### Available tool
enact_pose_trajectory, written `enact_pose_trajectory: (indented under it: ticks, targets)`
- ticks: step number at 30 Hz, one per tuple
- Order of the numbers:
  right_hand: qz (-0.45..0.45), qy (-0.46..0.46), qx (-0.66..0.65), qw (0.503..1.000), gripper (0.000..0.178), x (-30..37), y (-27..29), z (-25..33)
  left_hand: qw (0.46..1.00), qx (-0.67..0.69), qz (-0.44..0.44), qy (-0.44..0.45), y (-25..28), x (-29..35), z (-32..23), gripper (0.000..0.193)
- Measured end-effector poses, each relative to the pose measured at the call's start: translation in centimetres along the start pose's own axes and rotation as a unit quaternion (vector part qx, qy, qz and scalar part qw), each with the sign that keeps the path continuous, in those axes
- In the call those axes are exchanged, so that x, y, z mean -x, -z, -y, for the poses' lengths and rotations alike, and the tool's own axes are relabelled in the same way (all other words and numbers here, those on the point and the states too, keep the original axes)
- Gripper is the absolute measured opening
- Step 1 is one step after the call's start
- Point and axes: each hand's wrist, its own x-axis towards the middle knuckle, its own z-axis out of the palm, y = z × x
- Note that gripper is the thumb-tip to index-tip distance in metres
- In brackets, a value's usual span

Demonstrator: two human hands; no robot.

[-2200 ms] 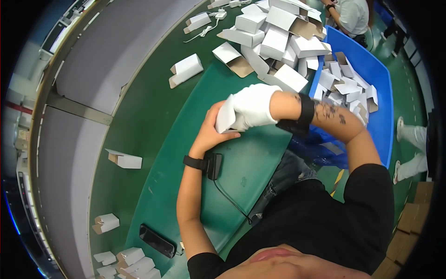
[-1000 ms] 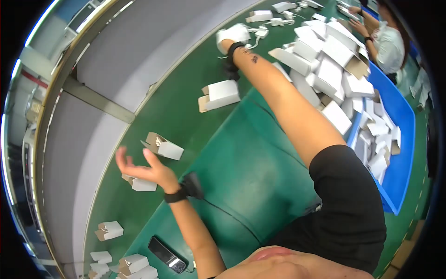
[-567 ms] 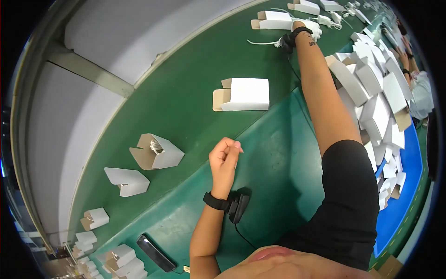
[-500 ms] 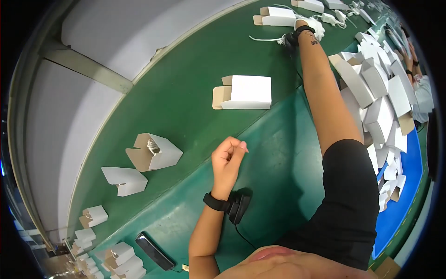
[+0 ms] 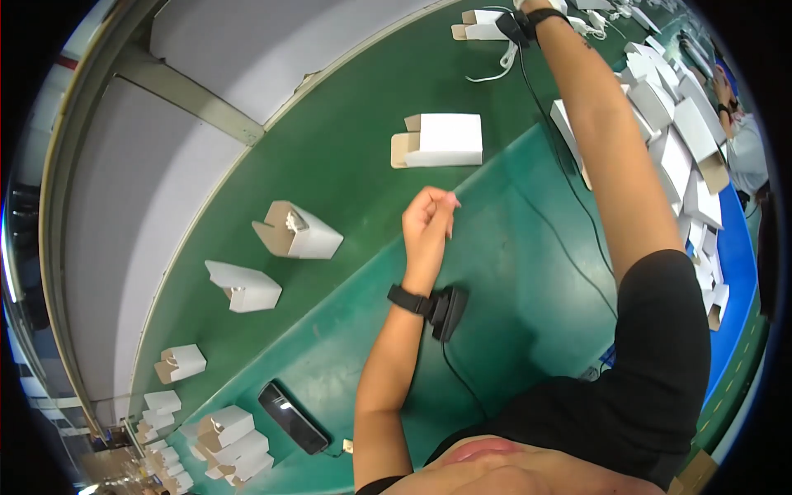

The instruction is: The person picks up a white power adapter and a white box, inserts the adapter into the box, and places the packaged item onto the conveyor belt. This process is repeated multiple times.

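Reaching far over the green bench, the right hand has slid up to the view's top edge, so I can't tell how open it is or what it holds. A white cord and an open white box lie near it. The left hand, spread wide a second ago, is now a loose, empty-looking fist. The nearer white box lies untouched.

Desk: bright, soft shadow at four o'clock
Black device: small glare
Grey partition: bent, eleven o'clock
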Motion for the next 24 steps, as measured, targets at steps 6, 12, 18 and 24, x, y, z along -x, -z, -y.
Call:
enact_pose_trajectory:
  ticks: [6, 12, 18, 24]
  targets:
    - [0.368, -0.274, -0.135, 0.878, 0.011, 16.0, -9.7, -0.1, 0.998, -0.044, 0.050, 0.002, 0.9, -1.5, -0.7, 0.030]
    - [0.460, -0.231, 0.013, 0.857, 0.026, 40.8, -5.3, 5.0, 0.868, 0.452, -0.128, 0.163, -4.6, 0.2, -7.8, 0.042]
    - [0.502, -0.172, 0.350, 0.772, 0.042, 50.5, 4.2, 8.9, 0.687, 0.602, 0.406, 0.010, 2.3, -3.6, 1.0, 0.041]
    - [0.374, -0.186, 0.312, 0.853, 0.038, 51.8, 8.3, 5.6, 0.923, 0.380, 0.064, 0.005, -6.4, 0.8, -1.8, 0.033]
